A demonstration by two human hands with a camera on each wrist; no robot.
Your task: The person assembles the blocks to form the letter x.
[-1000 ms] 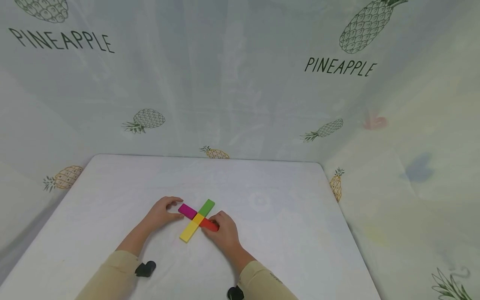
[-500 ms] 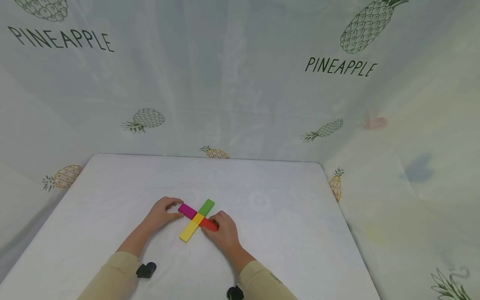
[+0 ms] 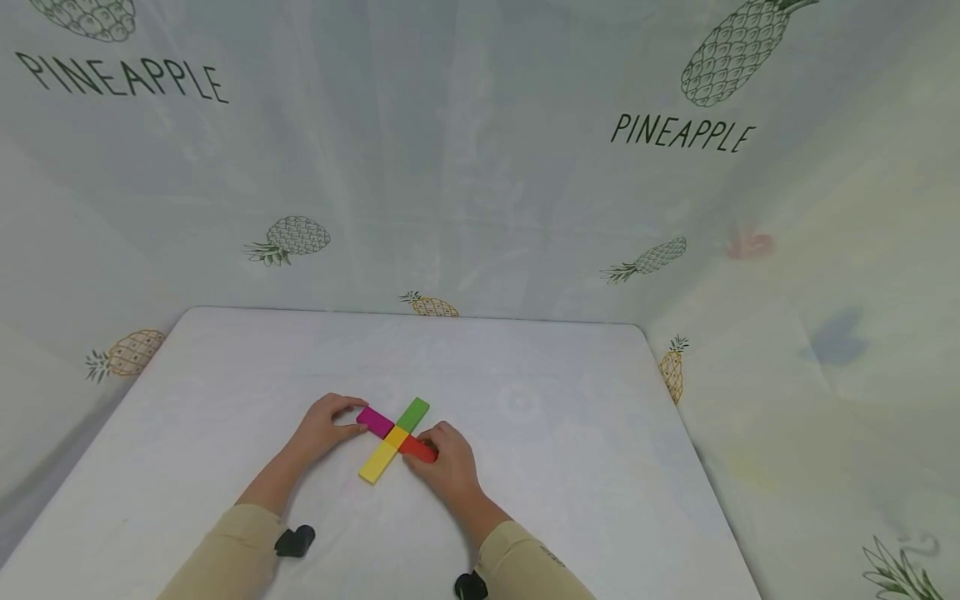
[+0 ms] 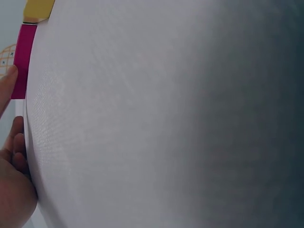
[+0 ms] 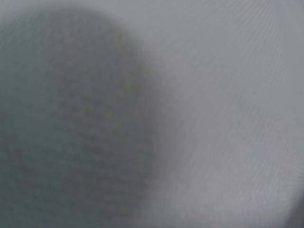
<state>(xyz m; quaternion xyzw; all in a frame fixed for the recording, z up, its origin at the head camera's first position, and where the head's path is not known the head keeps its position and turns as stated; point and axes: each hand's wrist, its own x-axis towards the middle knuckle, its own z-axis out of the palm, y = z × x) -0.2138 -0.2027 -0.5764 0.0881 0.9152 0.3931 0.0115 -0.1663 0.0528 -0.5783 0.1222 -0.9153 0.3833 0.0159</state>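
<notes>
Flat coloured blocks lie in a cross on the white table. My left hand is at the outer end of the magenta block, holding it between thumb and index finger. In the left wrist view a fingertip rests against the magenta block. My right hand grips the red block on the opposite arm, its fingers covering part of it. A darker yellow block forms the middle. The green block points away from me and the lighter yellow block towards me. The right wrist view shows only blurred white surface.
The white table has its far edge against a hanging cloth printed with pineapples. Black wrist devices sit at both beige sleeves, close to the tabletop.
My left thumb and index finger have closed slightly in onto the magenta block's end. The right hand and the cross of blocks stay where they were.
</notes>
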